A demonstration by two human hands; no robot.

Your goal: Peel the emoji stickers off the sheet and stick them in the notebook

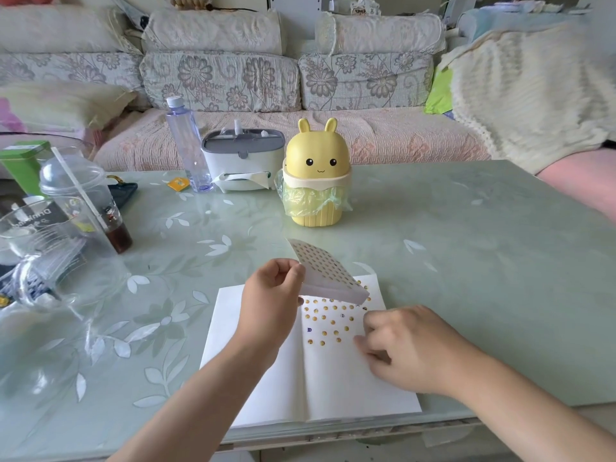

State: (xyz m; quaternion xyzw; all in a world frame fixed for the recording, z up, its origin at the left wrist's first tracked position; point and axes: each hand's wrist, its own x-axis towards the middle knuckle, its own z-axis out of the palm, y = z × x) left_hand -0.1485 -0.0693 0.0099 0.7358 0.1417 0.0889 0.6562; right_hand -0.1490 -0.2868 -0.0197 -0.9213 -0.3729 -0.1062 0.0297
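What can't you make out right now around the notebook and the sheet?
Head view, right hand: motion blur hides whether its fingertips hold a sticker.
Head view, notebook: the sticker sheet, pinched by the left hand, covers the right page's top rows.
Head view, stuck stickers: too small to tell their faces.

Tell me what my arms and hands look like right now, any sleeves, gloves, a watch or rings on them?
Both arms are bare as far as the picture shows them, with no sleeve in view. The left hand and the right hand wear no gloves, and neither wrist carries a watch or bracelet. No rings show, though the right hand's fingers are blurred.
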